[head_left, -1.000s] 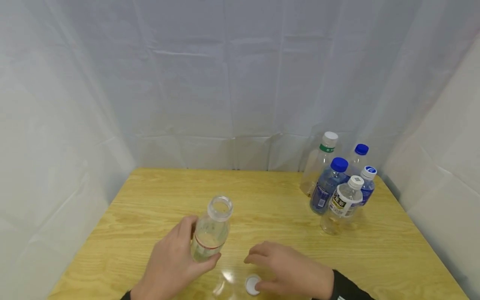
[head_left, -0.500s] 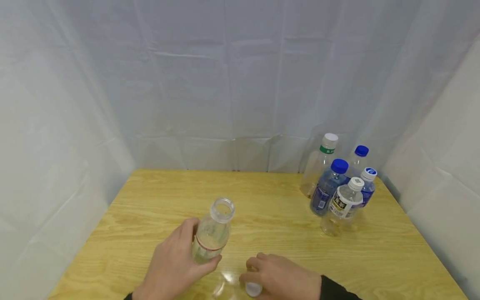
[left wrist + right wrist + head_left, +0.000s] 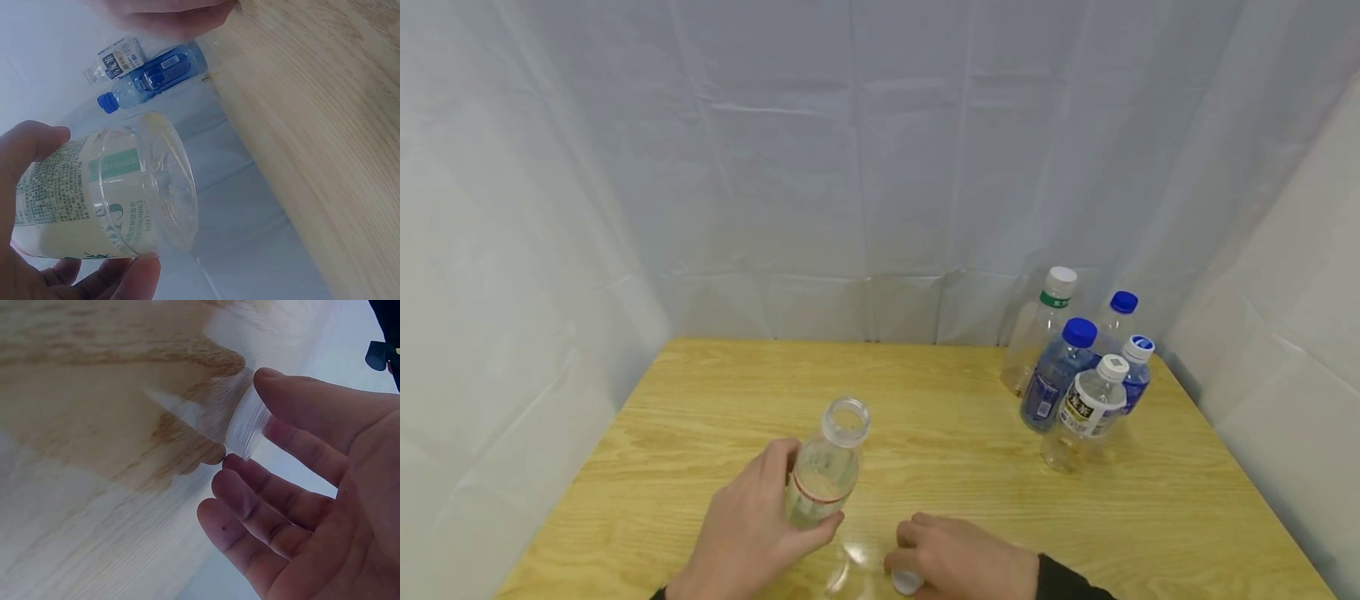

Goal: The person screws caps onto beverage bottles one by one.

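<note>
My left hand (image 3: 741, 518) grips a clear plastic bottle (image 3: 824, 468) round its labelled body, fingers on the far side and thumb on the near side. The bottle has no cap on, and its open mouth leans right. In the left wrist view the bottle's base (image 3: 172, 184) hangs above the table. To the right, my right hand (image 3: 961, 554) is low at the table, with thumb and index finger pinching a white bottle cap (image 3: 907, 581). Seen from the right wrist, the ribbed cap (image 3: 247, 425) stands on edge at the wood, the other fingers loosely bent beneath.
Several capped bottles stand close together at the table's back right, among them a blue-tinted bottle (image 3: 1052, 379) and a clear one with a white label (image 3: 1086, 412). The wooden table (image 3: 737, 383) meets a pale sheet (image 3: 895, 208) behind it, with more sheeting at both sides.
My right hand has moved down and left onto the cap, and its fingers have closed on it. The bottle in my left hand has shifted very slightly.
</note>
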`<state>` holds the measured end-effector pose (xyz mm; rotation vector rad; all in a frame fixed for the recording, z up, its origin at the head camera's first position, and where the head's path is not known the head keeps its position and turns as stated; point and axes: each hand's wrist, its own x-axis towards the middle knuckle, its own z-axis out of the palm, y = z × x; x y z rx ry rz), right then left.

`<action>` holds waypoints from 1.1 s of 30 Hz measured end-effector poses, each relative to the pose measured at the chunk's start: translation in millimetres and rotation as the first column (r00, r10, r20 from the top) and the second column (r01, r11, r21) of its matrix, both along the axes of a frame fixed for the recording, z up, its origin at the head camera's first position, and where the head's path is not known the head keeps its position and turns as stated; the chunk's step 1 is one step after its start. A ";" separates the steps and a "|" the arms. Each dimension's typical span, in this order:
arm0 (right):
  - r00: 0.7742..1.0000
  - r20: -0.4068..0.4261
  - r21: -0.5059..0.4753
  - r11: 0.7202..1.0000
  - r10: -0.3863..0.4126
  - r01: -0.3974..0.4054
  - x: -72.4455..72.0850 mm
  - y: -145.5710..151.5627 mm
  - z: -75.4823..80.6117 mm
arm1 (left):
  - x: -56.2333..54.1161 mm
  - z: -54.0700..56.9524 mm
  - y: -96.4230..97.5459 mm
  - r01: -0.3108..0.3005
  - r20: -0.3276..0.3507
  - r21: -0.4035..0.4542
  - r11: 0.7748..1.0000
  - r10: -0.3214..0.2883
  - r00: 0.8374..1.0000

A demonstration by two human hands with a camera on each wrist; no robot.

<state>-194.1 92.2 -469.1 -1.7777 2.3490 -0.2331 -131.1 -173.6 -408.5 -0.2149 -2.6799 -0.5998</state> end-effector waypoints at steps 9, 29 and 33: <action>0.984 0.133 0.006 0.993 -0.116 0.116 0.8 6.1 16.9 | 0.5 -0.5 1.8 -0.004 0.023 -0.002 1.000 0.004 1.000; 0.988 0.022 -0.384 0.911 -0.154 0.150 -8.5 34.9 102.3 | 1.7 -4.7 9.3 0.020 0.091 -0.052 0.998 -0.015 0.996; 0.986 -0.011 -0.445 0.884 -0.166 0.144 -8.6 38.4 117.5 | 1.6 -4.2 10.8 0.028 0.093 -0.052 0.998 -0.023 0.995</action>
